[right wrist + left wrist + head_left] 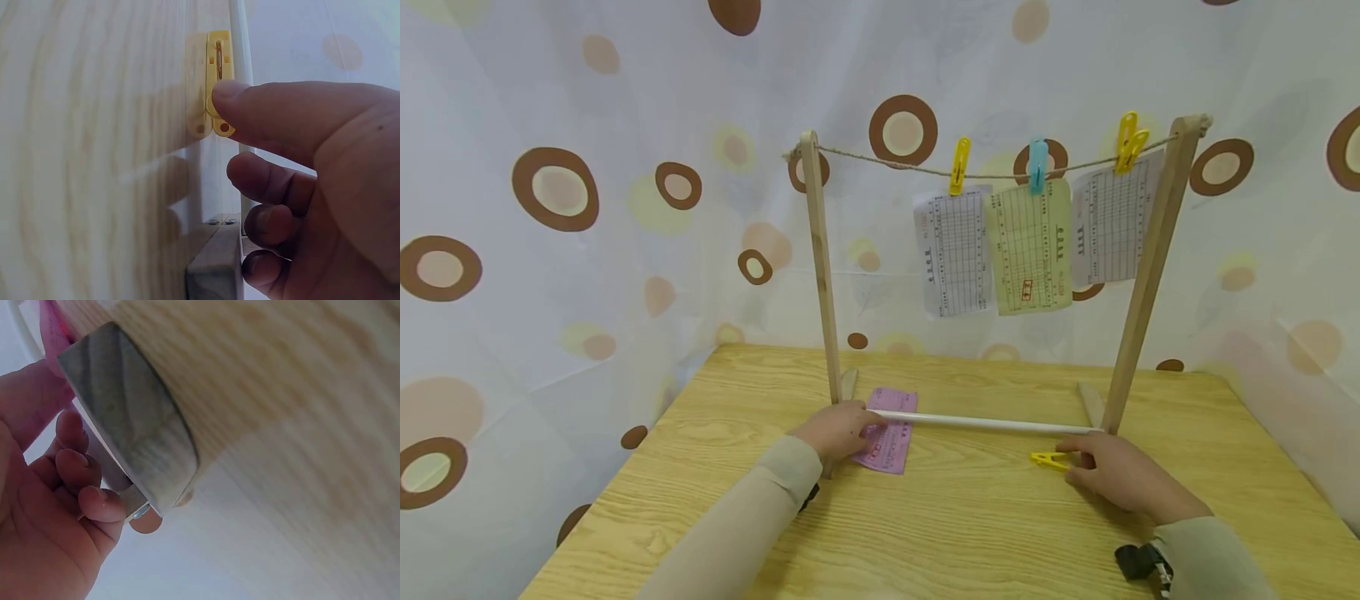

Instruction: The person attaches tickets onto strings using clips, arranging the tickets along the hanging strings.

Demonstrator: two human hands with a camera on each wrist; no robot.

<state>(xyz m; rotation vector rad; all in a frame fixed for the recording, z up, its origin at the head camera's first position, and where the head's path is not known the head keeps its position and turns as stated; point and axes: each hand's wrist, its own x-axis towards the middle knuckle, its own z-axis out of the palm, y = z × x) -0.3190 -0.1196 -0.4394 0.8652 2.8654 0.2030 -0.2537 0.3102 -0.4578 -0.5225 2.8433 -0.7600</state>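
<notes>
A pink paper slip lies flat on the wooden table, under the white rod of a small wooden rack. My left hand covers the slip's left edge beside the left post. In the left wrist view its fingers curl next to the rack's foot, with the pink slip against the thumb. A yellow clothespin lies in front of the rod near the right post. My right hand pinches its rear end, the thumb tip on the yellow clothespin.
A twine line runs between the two posts. Three printed sheets hang on its right half: a white one, a pale green one, another white one, held by yellow and blue pegs. A dotted curtain hangs behind.
</notes>
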